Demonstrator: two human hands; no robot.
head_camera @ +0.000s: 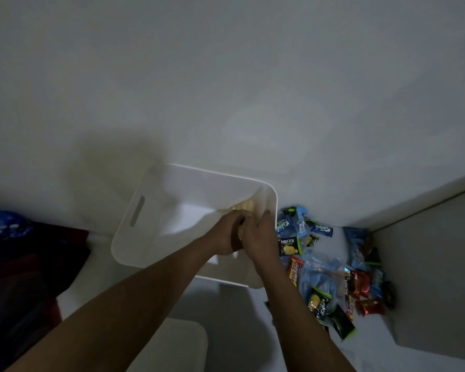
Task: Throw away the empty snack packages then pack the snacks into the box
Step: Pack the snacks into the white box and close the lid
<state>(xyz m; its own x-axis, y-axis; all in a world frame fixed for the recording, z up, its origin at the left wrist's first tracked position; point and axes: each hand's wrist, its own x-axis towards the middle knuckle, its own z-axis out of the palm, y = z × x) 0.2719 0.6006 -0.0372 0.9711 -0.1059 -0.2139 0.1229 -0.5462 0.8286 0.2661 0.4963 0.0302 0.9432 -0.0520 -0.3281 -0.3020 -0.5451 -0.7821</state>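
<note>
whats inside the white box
A pale yellow item lies by the right wall of the box, and bare white bottom shows left of it. The left hand and right hand cover the near right part, so anything under them is hidden.

There is one white plastic box (137, 210), with one pale yellow packet (243, 206) visible inside it. In the heap beside it are at least three green-and-black Nextar packets (289, 247), at least two blue Kalpa packets (322, 229), one red Beng-Beng bar (294, 271), two other red wrappers (360, 284) and one clear blue bag (320, 273). The packets overlap too much for a full total.
</note>
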